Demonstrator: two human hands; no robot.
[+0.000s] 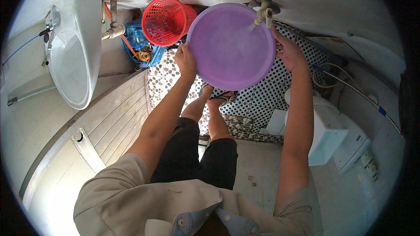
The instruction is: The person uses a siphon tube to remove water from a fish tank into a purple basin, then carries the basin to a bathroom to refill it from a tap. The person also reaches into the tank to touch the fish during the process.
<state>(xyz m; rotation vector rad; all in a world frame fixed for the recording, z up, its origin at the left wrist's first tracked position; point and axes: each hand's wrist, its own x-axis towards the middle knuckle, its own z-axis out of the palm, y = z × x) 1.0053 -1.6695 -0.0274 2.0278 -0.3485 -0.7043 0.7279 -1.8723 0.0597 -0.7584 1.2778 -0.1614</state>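
Note:
A round purple plastic basin (232, 81) is under a wall tap (264, 14), and a short stream of water runs from the spout into it. Cloudy, pale water shows inside. My left hand (186, 60) is closed on the basin's left rim, thumb uppermost. At the right rim, just below the tap, my right hand (289, 51) holds the basin's side, one finger stretched up close to the tap. The undersides of both grips are hidden by the basin.
A red perforated basket (164, 39) and a blue bag with cords (144, 54) stand left of the basin. Further left is a white washbasin (72, 70). A white toilet (326, 135) and a hose (369, 100) are on the right. My sandalled feet (223, 100) stand on patterned tiles.

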